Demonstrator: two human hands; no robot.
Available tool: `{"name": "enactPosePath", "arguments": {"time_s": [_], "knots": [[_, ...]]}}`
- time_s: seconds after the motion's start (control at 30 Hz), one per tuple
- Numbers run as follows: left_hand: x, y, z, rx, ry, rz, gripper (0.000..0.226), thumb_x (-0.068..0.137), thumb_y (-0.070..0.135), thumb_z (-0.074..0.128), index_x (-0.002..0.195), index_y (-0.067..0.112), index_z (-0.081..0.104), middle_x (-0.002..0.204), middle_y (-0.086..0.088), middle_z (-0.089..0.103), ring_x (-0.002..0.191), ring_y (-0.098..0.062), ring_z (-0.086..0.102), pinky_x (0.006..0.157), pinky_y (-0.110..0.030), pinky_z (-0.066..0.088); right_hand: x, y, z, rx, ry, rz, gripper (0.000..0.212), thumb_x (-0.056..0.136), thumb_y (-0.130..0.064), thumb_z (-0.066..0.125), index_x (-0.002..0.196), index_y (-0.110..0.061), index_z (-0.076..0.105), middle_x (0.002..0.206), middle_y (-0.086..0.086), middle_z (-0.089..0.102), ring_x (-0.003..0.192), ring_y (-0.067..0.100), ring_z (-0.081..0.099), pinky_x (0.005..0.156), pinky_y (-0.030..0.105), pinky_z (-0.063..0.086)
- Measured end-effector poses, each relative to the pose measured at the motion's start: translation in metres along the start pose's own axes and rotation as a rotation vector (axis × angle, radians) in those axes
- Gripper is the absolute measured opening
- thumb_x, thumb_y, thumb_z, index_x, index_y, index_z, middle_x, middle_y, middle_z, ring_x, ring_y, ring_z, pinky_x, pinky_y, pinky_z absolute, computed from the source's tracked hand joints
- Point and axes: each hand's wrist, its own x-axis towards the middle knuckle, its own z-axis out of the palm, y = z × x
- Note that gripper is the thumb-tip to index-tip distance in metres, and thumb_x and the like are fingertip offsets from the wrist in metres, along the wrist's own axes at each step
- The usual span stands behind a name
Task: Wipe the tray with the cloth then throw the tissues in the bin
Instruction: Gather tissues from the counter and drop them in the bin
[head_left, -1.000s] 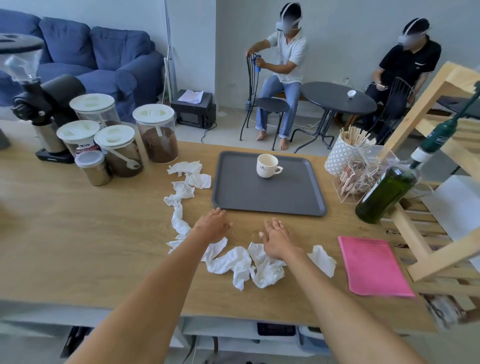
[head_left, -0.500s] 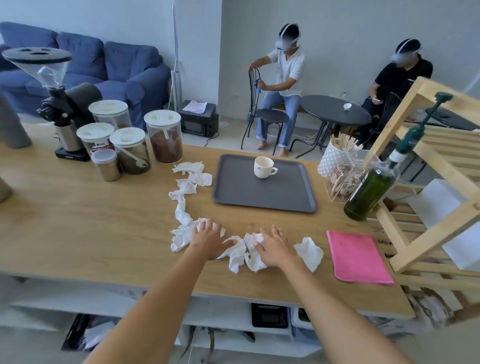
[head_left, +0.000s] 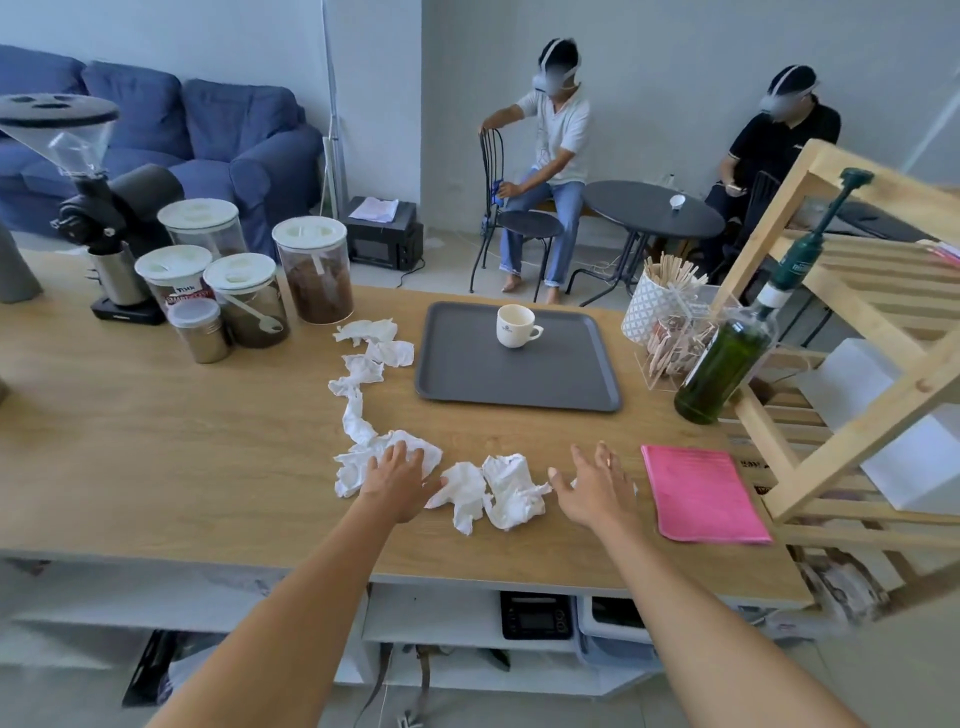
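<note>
A dark grey tray (head_left: 467, 374) lies on the wooden counter with a white cup (head_left: 515, 326) standing on it. Crumpled white tissues (head_left: 498, 491) curve from the tray's left side down to its front. My left hand (head_left: 397, 478) rests flat, fingers spread, on the tissue clump at the bend of that line. My right hand (head_left: 592, 486) is spread over a tissue at the line's right end, mostly hiding it. A pink cloth (head_left: 701, 493) lies flat just right of my right hand. No bin is in view.
Several lidded jars (head_left: 311, 275) and a coffee grinder (head_left: 98, 208) stand at the back left. A green bottle (head_left: 727, 358), a stick holder (head_left: 660, 301) and a wooden rack (head_left: 857, 332) crowd the right. Two seated people are beyond the counter.
My right hand has slid right, off the middle tissues, to the tissue beside the pink cloth. My left hand stays on the left clump. The camera has come closer.
</note>
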Motion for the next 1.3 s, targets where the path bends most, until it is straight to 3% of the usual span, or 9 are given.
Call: {"name": "enactPosePath", "arguments": {"time_s": [0.13, 0.33, 0.47, 0.63, 0.77, 0.9, 1.03, 1.17, 1.3], "knots": [[0.003, 0.004, 0.000, -0.037, -0.026, -0.048, 0.081, 0.087, 0.072, 0.030, 0.149, 0.020, 0.025, 0.159, -0.011, 0.013, 0.146, -0.033, 0.019, 0.114, -0.052, 0.026, 0.004, 0.001, 0.008, 0.129, -0.085, 0.139, 0.070, 0.093, -0.062, 0.027, 0.152, -0.026, 0.018, 0.160, 0.018, 0.007, 0.148, 0.036, 0.010, 0.117, 0.054, 0.021], [0.004, 0.005, 0.021, -0.026, -0.040, -0.069, 0.095, 0.072, 0.085, 0.036, 0.145, 0.023, 0.028, 0.158, -0.011, 0.013, 0.144, -0.036, 0.017, 0.107, -0.057, 0.032, -0.001, -0.035, 0.029, 0.184, -0.150, 0.059, 0.070, 0.091, -0.067, 0.026, 0.152, -0.034, 0.014, 0.161, 0.016, 0.001, 0.149, 0.036, 0.006, 0.117, 0.056, 0.021], [0.002, 0.005, 0.030, -0.033, 0.031, -0.056, 0.075, 0.088, 0.065, 0.041, 0.145, 0.017, 0.028, 0.157, -0.010, 0.017, 0.145, -0.033, 0.019, 0.109, -0.053, 0.033, -0.004, -0.059, 0.041, 0.131, -0.120, -0.022, 0.069, 0.089, -0.061, 0.040, 0.149, -0.035, 0.020, 0.160, 0.015, 0.007, 0.146, 0.037, 0.018, 0.110, 0.054, 0.033], [-0.002, 0.006, 0.028, -0.109, 0.164, -0.021, 0.035, 0.098, 0.024, 0.045, 0.130, 0.012, 0.044, 0.136, -0.006, 0.046, 0.124, -0.025, 0.047, 0.096, -0.038, 0.046, -0.008, -0.067, 0.056, 0.045, 0.004, -0.071, 0.049, 0.097, -0.041, 0.046, 0.142, -0.024, 0.039, 0.154, 0.016, 0.027, 0.141, 0.033, 0.027, 0.104, 0.050, 0.040], [-0.005, 0.006, 0.026, -0.199, 0.243, -0.051, 0.030, 0.094, 0.003, 0.043, 0.122, 0.008, 0.051, 0.125, -0.006, 0.054, 0.115, -0.023, 0.053, 0.083, -0.031, 0.047, -0.014, -0.067, 0.057, 0.000, 0.166, -0.139, 0.029, 0.096, -0.019, 0.051, 0.123, -0.016, 0.058, 0.122, 0.006, 0.059, 0.113, 0.025, 0.053, 0.083, 0.038, 0.051], [-0.003, 0.005, 0.029, -0.329, 0.275, -0.027, 0.038, 0.088, -0.006, 0.049, 0.123, 0.008, 0.047, 0.119, -0.009, 0.055, 0.103, -0.027, 0.058, 0.067, -0.029, 0.043, -0.015, -0.059, 0.060, -0.014, 0.210, -0.183, 0.047, 0.088, 0.002, 0.054, 0.132, -0.015, 0.052, 0.117, 0.004, 0.059, 0.110, 0.020, 0.051, 0.078, 0.028, 0.049], [0.000, 0.003, 0.032, -0.336, 0.281, 0.044, 0.057, 0.086, -0.011, 0.047, 0.135, 0.017, 0.042, 0.118, -0.011, 0.053, 0.103, -0.029, 0.056, 0.068, -0.031, 0.047, -0.016, -0.053, 0.061, -0.010, 0.207, -0.223, 0.062, 0.084, 0.011, 0.051, 0.136, -0.021, 0.043, 0.123, 0.006, 0.049, 0.107, 0.020, 0.049, 0.073, 0.027, 0.048], [0.005, 0.001, 0.032, -0.283, 0.270, 0.083, 0.038, 0.090, -0.009, 0.047, 0.122, 0.009, 0.055, 0.118, -0.012, 0.054, 0.106, -0.028, 0.055, 0.076, -0.031, 0.050, -0.015, -0.049, 0.063, -0.029, 0.198, -0.272, 0.044, 0.082, 0.012, 0.047, 0.116, -0.015, 0.054, 0.119, 0.006, 0.046, 0.100, 0.020, 0.047, 0.064, 0.025, 0.038], [0.011, 0.000, 0.029, -0.330, 0.274, 0.092, 0.027, 0.087, -0.008, 0.049, 0.107, 0.001, 0.064, 0.106, -0.017, 0.060, 0.094, -0.030, 0.060, 0.067, -0.025, 0.038, -0.011, -0.042, 0.069, 0.095, 0.201, -0.290, 0.023, 0.088, 0.003, 0.048, 0.103, -0.010, 0.060, 0.109, 0.004, 0.050, 0.098, 0.021, 0.051, 0.070, 0.029, 0.049]]}}
